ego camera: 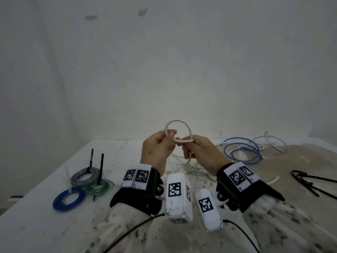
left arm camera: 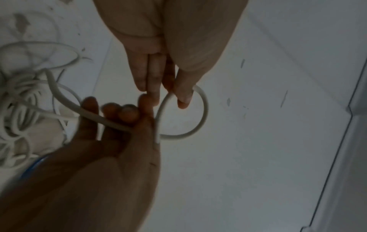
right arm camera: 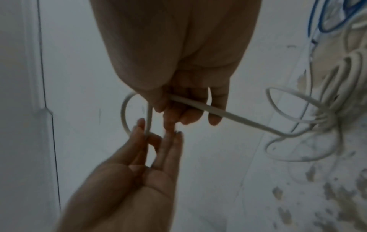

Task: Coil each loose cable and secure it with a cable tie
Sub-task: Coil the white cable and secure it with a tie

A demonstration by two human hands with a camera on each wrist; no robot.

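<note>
Both hands are raised above the table [ego camera: 45, 225] with a white cable between them, bent into one round loop [ego camera: 179, 122]. My left hand [ego camera: 170, 135] pinches the cable's end between thumb and fingers. Just to its right, my right hand [ego camera: 186, 145] grips the cable where the loop closes. Below the right hand the cable hangs down to a loose white pile [ego camera: 193, 167]. The left wrist view shows the loop [left arm camera: 203, 113] under my left thumb [left arm camera: 183, 100]. In the right wrist view the cable [right arm camera: 238, 119] runs out from my curled right fingers [right arm camera: 188, 116].
On the left lie three tied coils: grey-blue [ego camera: 84, 176], green [ego camera: 99, 187] and blue [ego camera: 69, 199]. A loose blue cable [ego camera: 242, 150] and another white cable [ego camera: 273, 143] sprawl at the back right. Black cable ties [ego camera: 310, 181] lie right. A wall stands close behind.
</note>
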